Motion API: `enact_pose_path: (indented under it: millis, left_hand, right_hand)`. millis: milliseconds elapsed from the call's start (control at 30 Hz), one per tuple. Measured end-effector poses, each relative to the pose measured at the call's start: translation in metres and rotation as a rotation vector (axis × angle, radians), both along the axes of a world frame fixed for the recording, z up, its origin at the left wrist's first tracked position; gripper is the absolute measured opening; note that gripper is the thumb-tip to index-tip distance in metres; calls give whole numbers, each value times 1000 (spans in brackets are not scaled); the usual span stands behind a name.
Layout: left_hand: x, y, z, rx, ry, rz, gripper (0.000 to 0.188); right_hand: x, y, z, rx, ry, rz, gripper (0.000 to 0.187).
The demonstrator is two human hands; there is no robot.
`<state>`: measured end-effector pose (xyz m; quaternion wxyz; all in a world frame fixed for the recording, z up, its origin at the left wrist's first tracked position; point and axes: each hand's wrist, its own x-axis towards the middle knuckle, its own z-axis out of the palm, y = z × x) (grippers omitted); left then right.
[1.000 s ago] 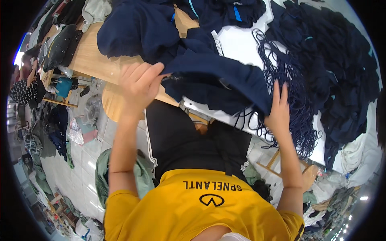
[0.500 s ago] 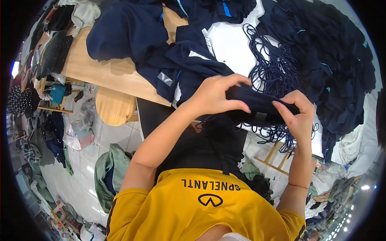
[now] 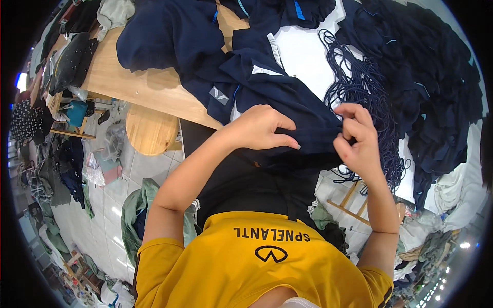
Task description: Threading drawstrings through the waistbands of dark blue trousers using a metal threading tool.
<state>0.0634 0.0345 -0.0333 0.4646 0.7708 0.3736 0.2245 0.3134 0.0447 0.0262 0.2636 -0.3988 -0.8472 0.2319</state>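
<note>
A navy garment (image 3: 303,110) lies across the table's near edge and hangs toward my lap, its near band stretched between my hands. My left hand (image 3: 262,128) grips that band at its left part, thumb below and fingers partly hidden behind the cloth. At the band's right end my right hand (image 3: 359,138) has its fingers curled and pinched on the edge. Just beyond the right hand lies a tangled heap of navy cords (image 3: 359,77), some hanging over the table edge. A grey patch (image 3: 219,95) shows on navy cloth left of centre.
More navy garments (image 3: 169,36) cover the wooden tabletop (image 3: 149,95) at the far left. A large dark clothing pile (image 3: 431,87) fills the right side of the white table surface (image 3: 303,54). A round wooden stool (image 3: 150,131) stands left, near green cloth (image 3: 136,215) on the floor.
The band has been lowered and turned, so the garment now lies flatter. My right hand has moved left and curled its fingers; my left hand has shifted slightly left and down.
</note>
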Motion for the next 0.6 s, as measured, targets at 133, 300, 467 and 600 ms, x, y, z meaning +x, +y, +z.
enact_pose_path:
  millis: [133,300,467,600]
  left_hand:
    - [17,-16,-15,285,-18,161,25]
    - [20,-32,-19,701,-42,362,20]
    - [-76,-3,13,1079,274,539,22]
    - [-84,24,45,1306,304,418,22]
  right_hand:
    - [-34,-11,-5,-173,95,119,46]
    - [-35,-11,-13,-84,47,171,93]
    - [37,-1,-69,27,-635,-425,107]
    - [20,-45,-64,-120,-445,-130,115]
